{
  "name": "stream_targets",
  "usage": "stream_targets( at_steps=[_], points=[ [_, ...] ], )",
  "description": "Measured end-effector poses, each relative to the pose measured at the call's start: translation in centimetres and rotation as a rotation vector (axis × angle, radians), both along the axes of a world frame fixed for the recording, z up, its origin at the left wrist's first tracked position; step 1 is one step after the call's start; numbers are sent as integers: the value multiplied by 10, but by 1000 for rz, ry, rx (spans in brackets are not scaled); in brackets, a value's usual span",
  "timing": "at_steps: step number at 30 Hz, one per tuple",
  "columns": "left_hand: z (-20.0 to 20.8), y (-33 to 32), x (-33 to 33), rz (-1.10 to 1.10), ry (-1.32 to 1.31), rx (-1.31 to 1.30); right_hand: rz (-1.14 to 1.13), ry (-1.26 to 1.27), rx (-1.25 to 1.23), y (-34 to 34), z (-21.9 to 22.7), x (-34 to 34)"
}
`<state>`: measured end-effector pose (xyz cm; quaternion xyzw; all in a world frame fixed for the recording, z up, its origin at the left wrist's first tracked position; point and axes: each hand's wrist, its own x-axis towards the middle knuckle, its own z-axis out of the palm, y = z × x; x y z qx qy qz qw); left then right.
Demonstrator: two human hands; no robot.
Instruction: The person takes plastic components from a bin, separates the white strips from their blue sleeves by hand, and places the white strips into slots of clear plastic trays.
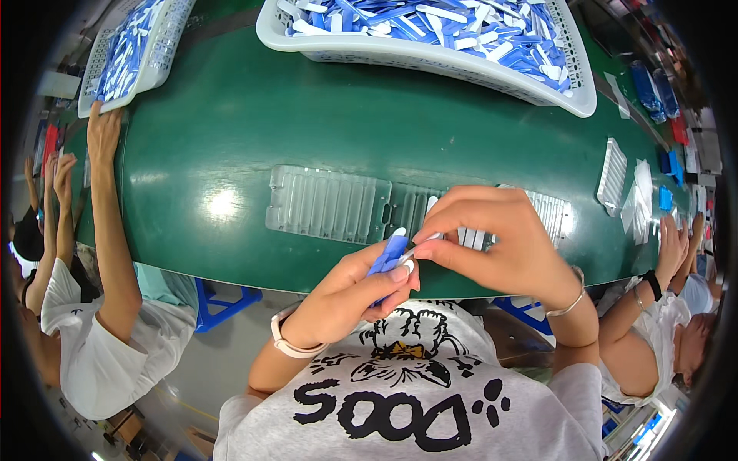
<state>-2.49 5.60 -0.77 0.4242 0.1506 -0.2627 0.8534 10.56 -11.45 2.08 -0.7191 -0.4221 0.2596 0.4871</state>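
A long white basket (446,63) heaped with blue and white strips stands beyond the hands at the table's far side, and a second such basket (159,65) stands at the left, where a co-worker's hand (104,138) touches its near end. Just beyond the hands lies a row of clear ribbed trays (327,203), a few white strips (471,239) resting in it; the right hand (496,234) covers part of that row from view. Another ribbed tray (613,177) lies apart to the right, beside crumpled clear film (638,201). The left hand (357,288) is closed around a blue strip (390,252) with a white tip, which slants upward above the table's near edge. The right thumb and forefinger are pinched narrow on a slim white piece (427,241), whose lower end meets the left fingertips; whether it joins the blue strip cannot be told. The green tabletop (207,146) is glossy and reflects a bright light. Blue stools (221,306) stand below on a grey floor (231,357), with other people seated at both sides.
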Motion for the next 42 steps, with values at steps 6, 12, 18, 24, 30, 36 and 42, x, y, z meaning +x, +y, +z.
stream_targets(
  at_steps=[6,12,18,24,30,36,42],
  points=[
    [-7,4,-5,239,-81,-60,-41,-1046,231,-29,1,-12],
    [-5,-2,-4,224,-188,-42,-56,-1229,307,-32,-11,-24],
    [0,-2,0,153,-138,206,43,-927,278,-27,-14,-27],
    [6,-6,3,136,-110,136,-231,22,374,-14,-24,-24],
    [-2,8,2,187,-24,29,-106,-14,-289,2,-3,23],
    [5,14,2,171,-3,33,-19,-317,-476,23,-6,32],
    [1,15,-4,183,8,6,91,-391,-479,28,-8,26]
  ],
)
